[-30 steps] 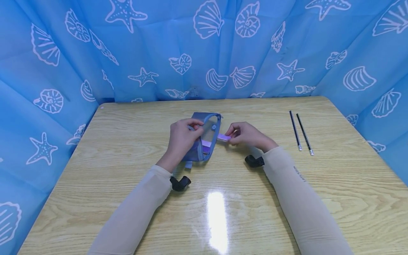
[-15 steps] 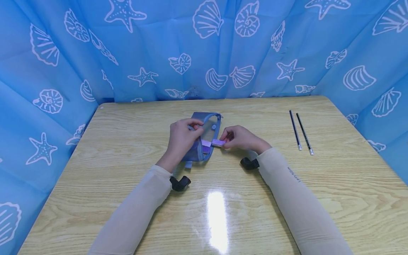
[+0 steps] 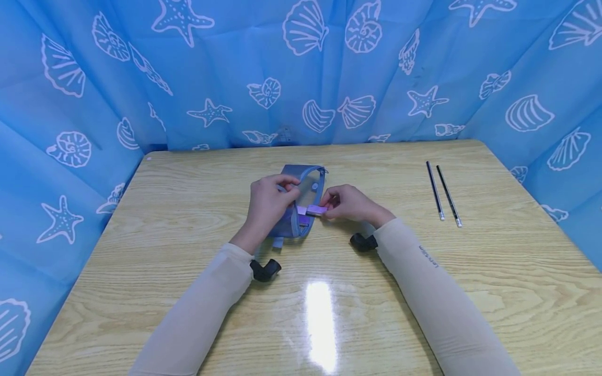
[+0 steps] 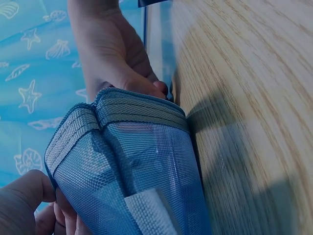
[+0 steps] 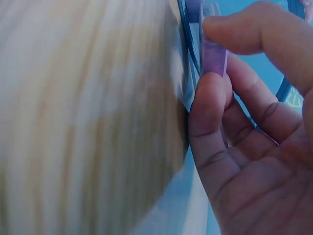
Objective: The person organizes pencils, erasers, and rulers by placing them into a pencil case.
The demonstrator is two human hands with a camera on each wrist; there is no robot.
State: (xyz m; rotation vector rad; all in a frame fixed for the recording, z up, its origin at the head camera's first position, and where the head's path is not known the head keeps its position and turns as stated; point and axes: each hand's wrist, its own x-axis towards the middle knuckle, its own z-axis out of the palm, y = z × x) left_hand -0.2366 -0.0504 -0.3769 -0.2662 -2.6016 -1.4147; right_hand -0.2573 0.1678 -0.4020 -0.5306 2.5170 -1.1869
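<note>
A blue mesh zip pouch (image 3: pixel 282 228) lies on the table with its mouth open to the right. My left hand (image 3: pixel 271 201) pinches the pouch's upper edge; the left wrist view shows the thumb and fingers (image 4: pixel 36 188) at the mesh rim. Between the thumb and fingertips of my right hand (image 3: pixel 351 203) is a small purple rectangular block (image 5: pixel 214 58), glossy and partly see-through. Its left end overlaps the pouch's mouth in the head view. Another purple piece (image 3: pixel 303 220) shows inside the pouch, partly hidden by its wall.
Two dark pencils (image 3: pixel 449 196) with white eraser ends lie side by side at the right of the wood-grain table (image 3: pixel 197 209). A blue curtain (image 3: pixel 235 62) with shell prints hangs behind the table and along both sides.
My right hand has moved left and slightly down, bringing the purple block from beside the pouch to its mouth. The left hand keeps its grip in place.
</note>
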